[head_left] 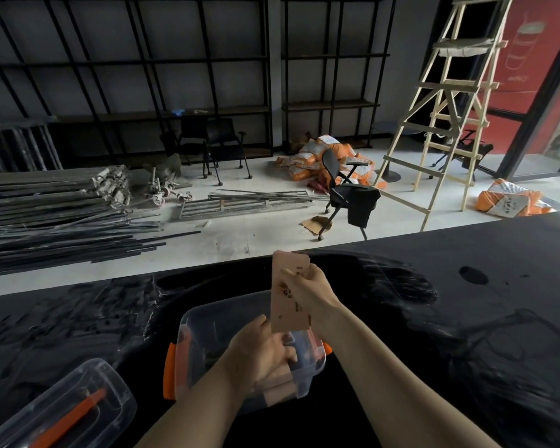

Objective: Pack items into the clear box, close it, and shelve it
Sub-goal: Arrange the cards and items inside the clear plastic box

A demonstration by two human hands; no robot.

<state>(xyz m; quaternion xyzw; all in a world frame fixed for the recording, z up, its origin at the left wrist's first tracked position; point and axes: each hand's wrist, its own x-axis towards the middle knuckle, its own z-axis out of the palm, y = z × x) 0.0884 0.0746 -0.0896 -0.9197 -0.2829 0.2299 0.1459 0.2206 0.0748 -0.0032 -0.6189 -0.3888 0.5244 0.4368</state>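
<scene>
The clear box (207, 321), with orange latches on its sides, stands open on the black table right in front of me. My right hand (307, 291) holds a tan paper packet (288, 302) upright above the box's far right corner. My left hand (259, 349) reaches down inside the box and presses on tan packets (280, 388) lying at its bottom. The box's clear lid (62, 405), with an orange handle, lies on the table at the lower left, apart from the box.
The black table (466, 318) stretches across the foreground, with a round hole (473, 275) at the right. Beyond its far edge lie metal bars, chairs, orange sacks and a wooden ladder (450, 108). Dark empty shelving (175, 76) lines the back wall.
</scene>
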